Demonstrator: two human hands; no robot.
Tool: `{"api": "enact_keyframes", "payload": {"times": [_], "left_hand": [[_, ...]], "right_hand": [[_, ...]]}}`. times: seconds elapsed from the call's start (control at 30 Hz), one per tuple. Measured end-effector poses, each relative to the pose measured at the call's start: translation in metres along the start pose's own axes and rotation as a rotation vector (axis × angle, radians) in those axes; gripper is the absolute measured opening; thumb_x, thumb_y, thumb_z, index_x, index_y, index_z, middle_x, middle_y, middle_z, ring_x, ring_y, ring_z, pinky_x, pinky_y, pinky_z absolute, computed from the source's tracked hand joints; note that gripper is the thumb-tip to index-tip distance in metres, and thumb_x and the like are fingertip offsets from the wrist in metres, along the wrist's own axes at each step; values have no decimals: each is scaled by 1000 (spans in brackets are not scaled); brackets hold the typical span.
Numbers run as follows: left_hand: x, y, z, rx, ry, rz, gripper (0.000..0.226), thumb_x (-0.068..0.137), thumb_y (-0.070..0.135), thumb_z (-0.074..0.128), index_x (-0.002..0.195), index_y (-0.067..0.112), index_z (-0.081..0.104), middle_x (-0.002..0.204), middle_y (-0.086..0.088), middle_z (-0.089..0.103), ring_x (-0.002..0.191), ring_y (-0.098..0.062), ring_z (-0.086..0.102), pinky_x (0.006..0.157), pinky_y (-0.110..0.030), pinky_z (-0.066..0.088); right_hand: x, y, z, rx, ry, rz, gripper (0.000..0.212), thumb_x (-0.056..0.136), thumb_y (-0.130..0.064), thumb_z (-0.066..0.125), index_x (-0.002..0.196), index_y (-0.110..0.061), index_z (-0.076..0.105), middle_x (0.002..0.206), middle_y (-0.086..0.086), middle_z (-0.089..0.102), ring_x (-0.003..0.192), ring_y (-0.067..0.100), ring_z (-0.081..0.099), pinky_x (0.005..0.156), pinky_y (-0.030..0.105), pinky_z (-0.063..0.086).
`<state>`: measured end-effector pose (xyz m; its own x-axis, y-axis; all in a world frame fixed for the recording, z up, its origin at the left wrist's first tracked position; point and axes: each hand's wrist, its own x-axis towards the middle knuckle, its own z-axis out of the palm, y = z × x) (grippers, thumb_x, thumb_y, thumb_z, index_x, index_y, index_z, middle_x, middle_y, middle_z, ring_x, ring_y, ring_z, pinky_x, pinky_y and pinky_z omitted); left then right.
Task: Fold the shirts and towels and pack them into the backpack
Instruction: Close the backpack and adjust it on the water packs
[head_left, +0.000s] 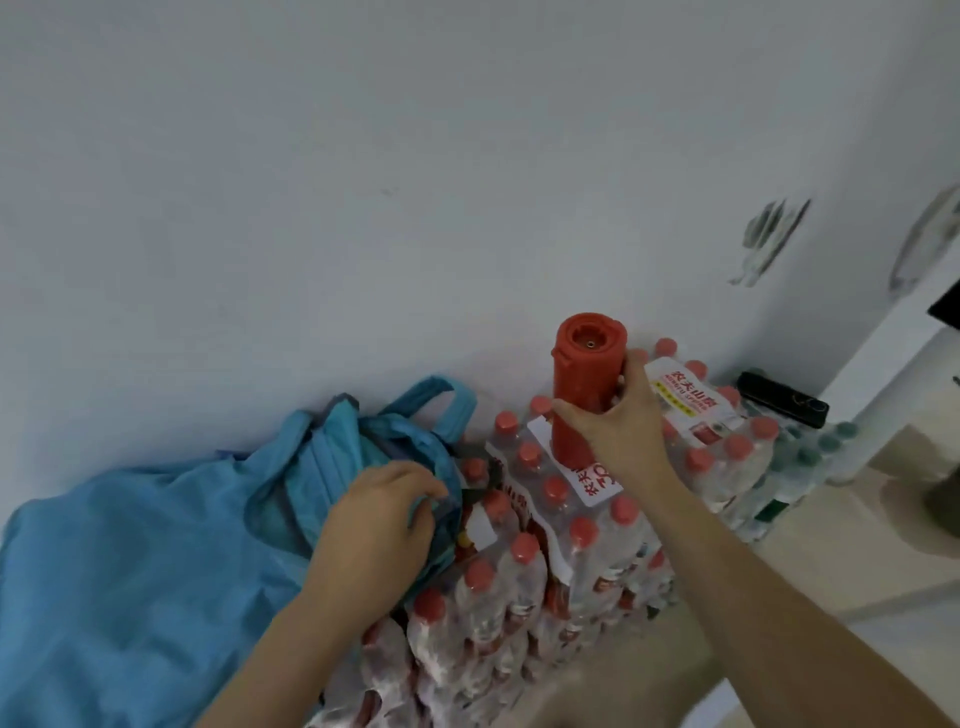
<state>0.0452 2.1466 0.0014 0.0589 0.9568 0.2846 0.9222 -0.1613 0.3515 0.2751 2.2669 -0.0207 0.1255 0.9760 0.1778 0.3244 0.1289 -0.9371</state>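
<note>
Backpack: blue backpack slumps against the white wall, touching the left side of the stacked packs of water bottles.
Left hand: left hand pinches the fabric rim at the bag's opening, fingers curled round it, probably to steady the limp cloth and keep the mouth spread.
Right hand: right hand wraps the lower body of an upright red flask; whether its base rests on the packs or is just above them, cannot tell.
Shirts, towels: none in view; bag contents hidden.
Other: black case lies on the far packs.
Stage: judged a packing step; no folding evident.
</note>
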Motion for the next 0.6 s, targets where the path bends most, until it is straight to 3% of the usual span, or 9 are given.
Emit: {"api": "enact_keyframes", "payload": {"times": [0.1, 0.23, 0.3, 0.37, 0.43, 0.5, 0.6], "left_hand": [[25, 18, 15, -185, -97, -56, 26, 87, 12, 61, 110, 23, 67, 105, 10, 64, 96, -8, 58, 81, -13, 40], [78, 65, 35, -524, -77, -135, 67, 87, 31, 66, 144, 33, 30, 133, 12, 44, 111, -3, 49, 93, -18, 41], [103, 86, 40, -608, -58, -99, 82, 82, 34, 71, 146, 40, 20, 139, 11, 36, 118, -3, 41, 98, -19, 37], [122, 94, 43, -598, -32, -76, 76, 81, 36, 72, 142, 43, 27, 134, 7, 40, 114, -5, 43, 99, -23, 41], [130, 92, 47, -540, 17, -72, 70, 79, 37, 73, 137, 44, 35, 127, 7, 46, 108, -6, 47, 96, -26, 46], [134, 86, 50, -488, 62, -61, 70, 77, 38, 74, 135, 45, 36, 125, 9, 48, 106, -3, 47, 92, -21, 45], [140, 79, 54, -447, 124, -80, 69, 78, 39, 72, 135, 46, 35, 124, 11, 47, 101, -2, 47, 87, -18, 45]], "right_hand": [[8, 8, 4, -38, -27, -12, 74, 63, -31, 87, 125, -27, 46, 115, -4, 61, 102, 12, 61, 88, 37, 54], [9, 17, 3, -85, -181, -29, 62, 66, -24, 85, 116, -28, 48, 98, -17, 61, 88, 0, 61, 69, 15, 47], [9, 25, 5, -72, -236, -35, 63, 67, -22, 84, 120, -26, 50, 96, -18, 64, 85, -5, 63, 70, 14, 50], [15, 28, 8, -79, -257, -50, 64, 67, -24, 83, 122, -24, 51, 95, -18, 64, 84, -8, 62, 70, 13, 51], [24, 29, 10, -71, -279, -39, 67, 64, -32, 83, 123, -29, 49, 96, -16, 65, 87, -1, 63, 75, 22, 54], [31, 28, 12, -61, -316, -53, 70, 61, -39, 80, 123, -34, 48, 100, -14, 67, 91, 4, 64, 80, 31, 56], [42, 27, 19, -19, -367, -76, 71, 62, -40, 81, 124, -33, 47, 106, -13, 66, 94, 1, 63, 79, 24, 54]]}}
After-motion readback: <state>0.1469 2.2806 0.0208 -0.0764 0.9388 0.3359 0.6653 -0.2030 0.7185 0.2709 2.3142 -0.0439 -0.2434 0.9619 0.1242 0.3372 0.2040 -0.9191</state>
